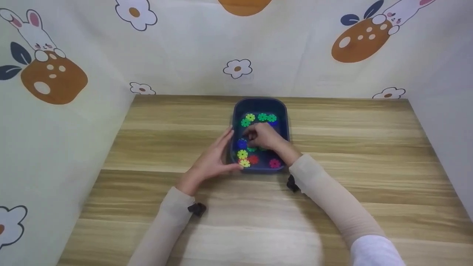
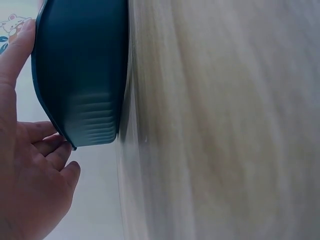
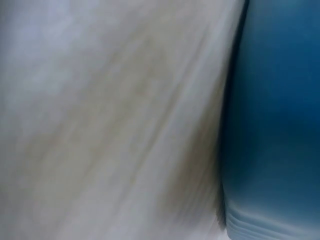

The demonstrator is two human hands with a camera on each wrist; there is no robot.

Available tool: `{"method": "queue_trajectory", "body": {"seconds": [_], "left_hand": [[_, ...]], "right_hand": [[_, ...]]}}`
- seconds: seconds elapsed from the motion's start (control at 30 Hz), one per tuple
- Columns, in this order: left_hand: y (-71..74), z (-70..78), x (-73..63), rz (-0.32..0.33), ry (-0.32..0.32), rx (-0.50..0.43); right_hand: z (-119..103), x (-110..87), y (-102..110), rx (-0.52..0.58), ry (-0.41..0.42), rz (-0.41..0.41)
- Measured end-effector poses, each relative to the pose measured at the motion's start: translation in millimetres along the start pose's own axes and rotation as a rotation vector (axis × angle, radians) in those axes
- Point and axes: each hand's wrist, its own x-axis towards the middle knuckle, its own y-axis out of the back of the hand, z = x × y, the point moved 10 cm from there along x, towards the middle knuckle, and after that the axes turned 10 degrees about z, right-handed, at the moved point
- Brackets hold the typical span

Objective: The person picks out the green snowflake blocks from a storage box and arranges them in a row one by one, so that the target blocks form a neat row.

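Observation:
A dark blue plastic box (image 1: 260,171) stands on the table with several gear-edged plastic discs inside. My left hand (image 1: 210,160) rests on the box's left side and near-left corner, thumb apart from fairly straight fingers. The left wrist view has this hand (image 2: 35,170) touching the box's rim (image 2: 75,60). My right hand (image 1: 264,136) reaches into the box, fingers bent beside a blue disc (image 1: 242,143); whether they pinch anything is unclear. Close by lie a yellow disc (image 1: 242,154) and a red disc (image 1: 253,159). The right wrist view shows the box's outer wall (image 3: 275,110), no hand.
Green discs (image 1: 262,116) and a yellow disc (image 1: 250,117) lie towards the box's far end. A pink disc (image 1: 274,163) sits in its near-right corner. Wood-grain table (image 1: 351,147) surrounds the box, and a patterned cloth (image 1: 192,48) hangs behind.

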Motion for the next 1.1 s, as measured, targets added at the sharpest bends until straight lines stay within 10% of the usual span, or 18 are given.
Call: {"method": "queue_trajectory", "body": {"seconds": [1.1], "left_hand": [[-0.8, 1.0, 0.2, -0.005, -0.004, 0.017]], "right_hand": [[-20.0, -11.9, -20.1, 0.266, 0.164, -0.248]]}}
